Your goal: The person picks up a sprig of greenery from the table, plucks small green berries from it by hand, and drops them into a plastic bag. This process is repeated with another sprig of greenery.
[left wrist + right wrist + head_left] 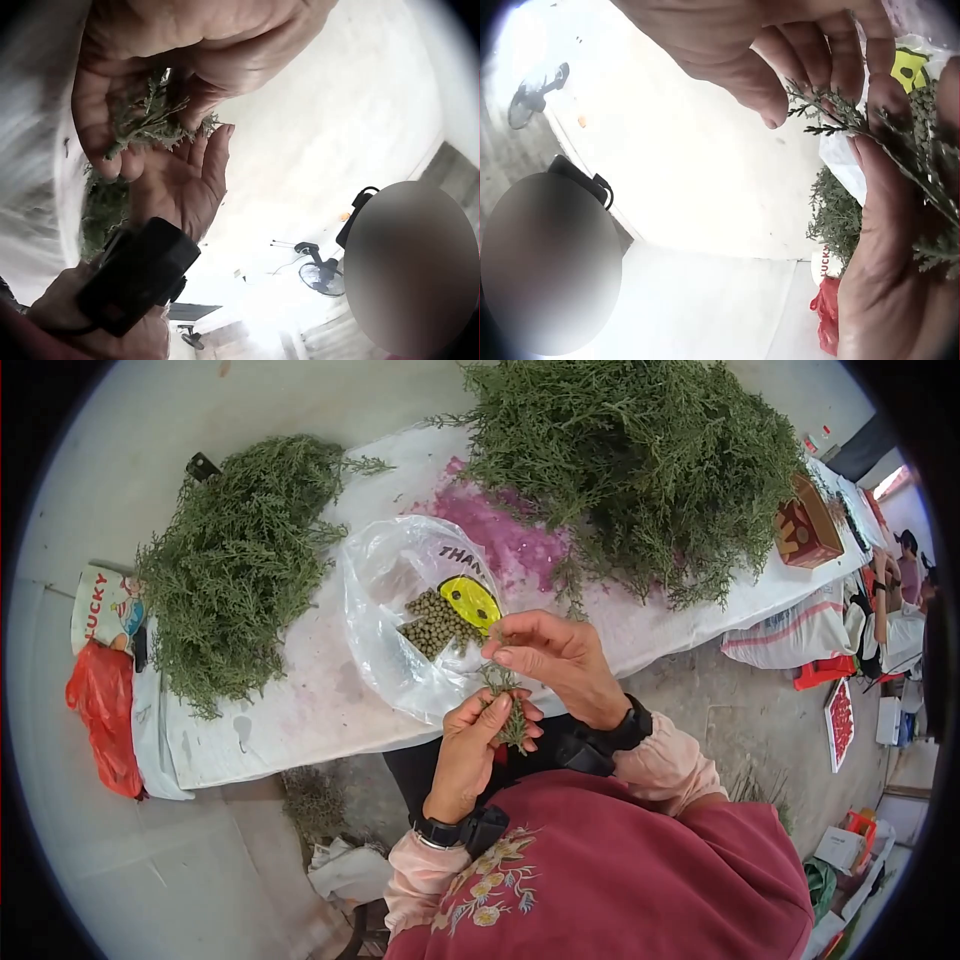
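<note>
My left hand (470, 745) holds a small green conifer sprig (515, 728) between thumb and fingers, in front of the table's near edge. Just above it, my right hand (570, 665) has its thumb and bent fingers apart, close to the top of the sprig. In the right wrist view the right thumb (769, 109) stands clear of the fingers, with the leafy sprig (847, 116) beside them. Beyond the hands lies an open clear plastic bag (385, 660), with yellow and black print. Many small round greenish-brown berries (440, 625) are heaped in it.
A large heap of green branches (640, 470) covers the back right of the white table (220, 745); another heap (250, 560) is at left. A cardboard box (808, 525) stands at the far right. A red plastic bag (105, 715) hangs off the left end.
</note>
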Motion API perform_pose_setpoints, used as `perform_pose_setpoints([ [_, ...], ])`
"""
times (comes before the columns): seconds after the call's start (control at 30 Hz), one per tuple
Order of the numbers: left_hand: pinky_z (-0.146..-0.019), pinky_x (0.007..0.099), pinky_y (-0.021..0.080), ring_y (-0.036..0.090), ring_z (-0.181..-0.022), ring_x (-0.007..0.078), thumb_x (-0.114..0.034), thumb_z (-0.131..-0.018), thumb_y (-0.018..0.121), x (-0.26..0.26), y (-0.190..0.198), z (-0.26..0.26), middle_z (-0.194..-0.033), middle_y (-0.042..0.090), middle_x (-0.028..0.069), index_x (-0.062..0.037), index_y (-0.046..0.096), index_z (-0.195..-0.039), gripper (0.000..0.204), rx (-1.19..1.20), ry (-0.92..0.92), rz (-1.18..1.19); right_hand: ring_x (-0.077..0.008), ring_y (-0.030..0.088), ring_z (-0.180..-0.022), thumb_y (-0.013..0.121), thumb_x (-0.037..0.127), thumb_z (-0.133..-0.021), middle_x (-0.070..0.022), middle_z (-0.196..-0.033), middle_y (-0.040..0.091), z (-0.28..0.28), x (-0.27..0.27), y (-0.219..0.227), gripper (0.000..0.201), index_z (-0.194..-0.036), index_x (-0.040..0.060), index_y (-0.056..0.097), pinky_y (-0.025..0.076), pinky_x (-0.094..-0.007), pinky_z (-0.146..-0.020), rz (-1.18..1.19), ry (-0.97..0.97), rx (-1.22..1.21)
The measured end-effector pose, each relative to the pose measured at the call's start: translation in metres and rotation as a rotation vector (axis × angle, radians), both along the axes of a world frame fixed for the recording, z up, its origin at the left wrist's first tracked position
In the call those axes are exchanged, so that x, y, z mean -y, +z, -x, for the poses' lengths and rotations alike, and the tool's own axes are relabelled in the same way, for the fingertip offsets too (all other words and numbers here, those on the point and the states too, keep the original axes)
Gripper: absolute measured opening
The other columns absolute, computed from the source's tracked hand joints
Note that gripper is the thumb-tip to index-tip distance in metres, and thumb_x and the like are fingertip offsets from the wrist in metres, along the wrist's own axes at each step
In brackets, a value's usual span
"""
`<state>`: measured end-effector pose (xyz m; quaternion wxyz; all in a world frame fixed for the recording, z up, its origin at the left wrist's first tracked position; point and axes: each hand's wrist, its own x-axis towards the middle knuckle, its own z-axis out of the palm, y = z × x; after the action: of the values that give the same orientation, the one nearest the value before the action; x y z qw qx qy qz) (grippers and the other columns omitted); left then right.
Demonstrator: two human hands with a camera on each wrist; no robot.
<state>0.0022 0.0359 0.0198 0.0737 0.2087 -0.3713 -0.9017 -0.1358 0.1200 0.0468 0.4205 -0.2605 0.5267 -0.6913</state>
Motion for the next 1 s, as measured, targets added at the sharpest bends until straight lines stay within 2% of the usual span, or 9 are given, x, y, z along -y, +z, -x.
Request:
perform_pose_setpoints([
  [0.1,-0.059,0.0274,0.051,0.062,-0.071,0.0166,-0.017,-0.094,0.050,-0.004,-0.003,0.000,-0.085,0.063,0.0105,0.0025,0.058,-0.102,0.023,0.000,0.025,-0.033,-0.0100,0.054,-0.092,0.063,0.009,-0.084,-0.0059,-0.101,0.061,-0.009,0.004,-0.002,0.027,-0.109,0.0002,0.057,0.044,-0.0254,-0.081,0.003,-0.092,-0.030],
  [0.2,-0.056,0.0248,0.048,0.060,-0.067,0.0139,-0.013,-0.091,0.055,-0.010,-0.011,0.002,-0.082,0.063,0.0079,0.0020,0.061,-0.099,0.018,0.080,0.207,0.278,-0.0092,0.054,-0.089,0.065,0.007,-0.083,-0.0051,-0.095,0.062,-0.014,0.007,-0.003,0.026,-0.106,-0.0001,0.057,0.044,-0.0240,-0.079,0.056,-0.278,-0.094],
  [0.3,-0.054,0.0234,0.046,0.057,-0.063,0.0113,-0.010,-0.088,0.059,-0.015,-0.007,0.005,-0.077,0.062,0.0058,0.0038,0.062,-0.094,0.015,0.145,0.272,0.506,-0.0084,0.055,-0.084,0.067,0.006,-0.081,-0.0041,-0.088,0.063,-0.009,0.002,-0.004,0.022,-0.100,-0.0006,0.059,0.044,-0.0225,-0.075,0.041,-0.333,-0.498],
  [0.47,-0.052,0.0230,0.043,0.053,-0.061,0.0072,-0.006,-0.085,0.062,-0.019,-0.011,0.011,-0.074,0.060,0.0032,0.0051,0.062,-0.090,0.012,0.120,0.364,1.047,-0.0079,0.055,-0.078,0.068,0.006,-0.080,-0.0027,-0.085,0.062,-0.008,0.002,-0.009,0.018,-0.096,-0.0004,0.061,0.045,-0.0219,-0.071,0.009,-0.326,-0.497],
  [0.5,-0.052,0.0230,0.043,0.053,-0.061,0.0072,-0.006,-0.085,0.062,-0.020,-0.011,0.012,-0.074,0.060,0.0032,0.0051,0.062,-0.090,0.012,0.124,0.364,1.046,-0.0077,0.055,-0.077,0.068,0.006,-0.080,-0.0025,-0.084,0.062,-0.007,0.001,-0.011,0.018,-0.095,-0.0003,0.061,0.045,-0.0219,-0.070,0.011,-0.327,-0.499],
  [0.6,-0.051,0.0259,0.044,0.057,-0.057,0.0187,-0.004,-0.079,0.065,-0.020,-0.012,0.011,-0.074,0.059,0.0111,0.0028,0.062,-0.093,0.016,0.123,0.405,1.266,-0.0074,0.055,-0.075,0.068,0.006,-0.080,-0.0022,-0.083,0.062,-0.006,0.000,-0.014,0.016,-0.093,0.0000,0.061,0.045,-0.0218,-0.068,0.009,-0.332,-0.499],
  [0.73,-0.054,0.0310,0.046,0.056,-0.062,0.0252,-0.003,-0.076,0.065,-0.019,-0.013,0.012,-0.076,0.058,0.0119,0.0025,0.061,-0.095,0.020,0.096,0.396,1.611,-0.0067,0.055,-0.075,0.068,0.005,-0.080,-0.0017,-0.082,0.062,-0.008,-0.002,-0.016,0.016,-0.093,0.0002,0.061,0.045,-0.0211,-0.067,-0.004,-0.343,-0.466],
  [0.87,-0.058,0.0351,0.046,0.056,-0.067,0.0268,-0.003,-0.073,0.065,-0.019,-0.017,0.012,-0.079,0.057,0.0110,0.0035,0.060,-0.097,0.025,0.077,0.345,1.879,-0.0060,0.054,-0.075,0.066,0.003,-0.080,-0.0009,-0.083,0.061,-0.006,-0.002,-0.022,0.015,-0.094,-0.0002,0.061,0.044,-0.0203,-0.066,0.031,-0.344,-0.470],
  [1.0,-0.059,0.0350,0.046,0.054,-0.068,0.0260,-0.004,-0.072,0.066,-0.017,-0.016,0.013,-0.081,0.056,0.0110,0.0044,0.060,-0.097,0.027,0.080,0.304,1.963,-0.0051,0.054,-0.075,0.066,0.002,-0.080,0.0007,-0.083,0.061,-0.007,-0.003,-0.023,0.014,-0.094,-0.0004,0.061,0.044,-0.0198,-0.066,-0.004,-0.338,-0.432],
])
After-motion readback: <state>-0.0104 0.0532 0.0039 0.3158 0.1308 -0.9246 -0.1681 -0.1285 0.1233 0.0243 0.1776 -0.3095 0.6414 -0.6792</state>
